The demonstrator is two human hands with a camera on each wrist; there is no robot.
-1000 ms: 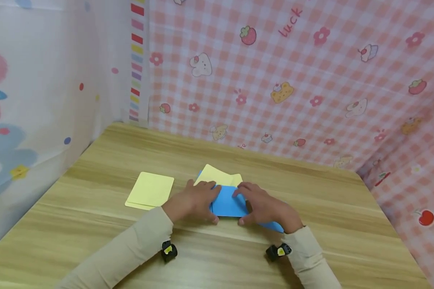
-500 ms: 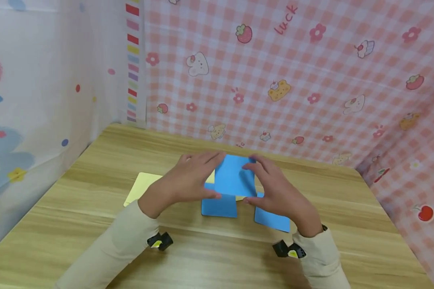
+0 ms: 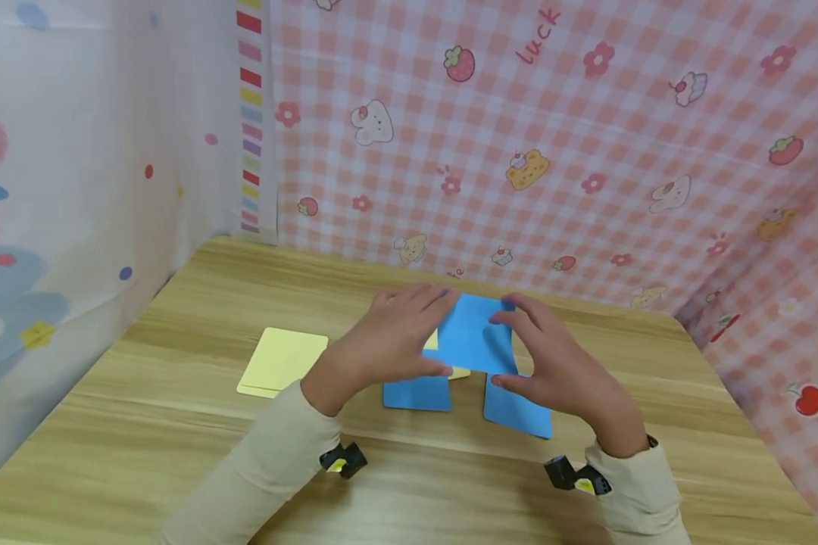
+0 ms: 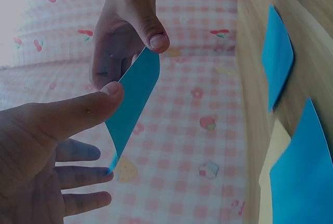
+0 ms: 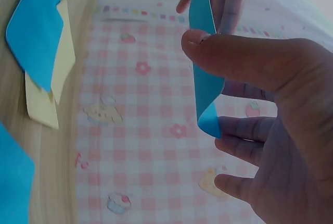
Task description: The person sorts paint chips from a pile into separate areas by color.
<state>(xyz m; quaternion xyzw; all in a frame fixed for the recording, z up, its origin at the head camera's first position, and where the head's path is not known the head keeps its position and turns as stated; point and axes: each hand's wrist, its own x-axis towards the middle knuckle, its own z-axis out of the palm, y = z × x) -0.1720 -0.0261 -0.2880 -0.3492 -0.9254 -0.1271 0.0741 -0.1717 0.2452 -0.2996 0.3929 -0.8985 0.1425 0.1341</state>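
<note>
Between both hands a square blue card (image 3: 476, 333) is held up above the table, slightly bowed in the right wrist view. My left hand (image 3: 398, 333) pinches its left side, thumb at the near edge and fingers at the far edge. The right side is pinched the same way by my right hand (image 3: 552, 356). Beneath the left hand lies a second blue card (image 3: 417, 393), partly over pale yellow cards (image 5: 63, 52). Below the right hand another blue card (image 3: 516, 407) lies flat on the table.
A small stack of pale yellow cards (image 3: 282, 359) lies on the wooden table (image 3: 177, 424) to the left. Behind the table hangs a pink checked cloth (image 3: 409, 151), with a white printed cloth (image 3: 109, 91) at the left.
Both hands have lifted the blue card off the pile, uncovering a blue card below. Since half a second ago, hands and card have shifted right.
</note>
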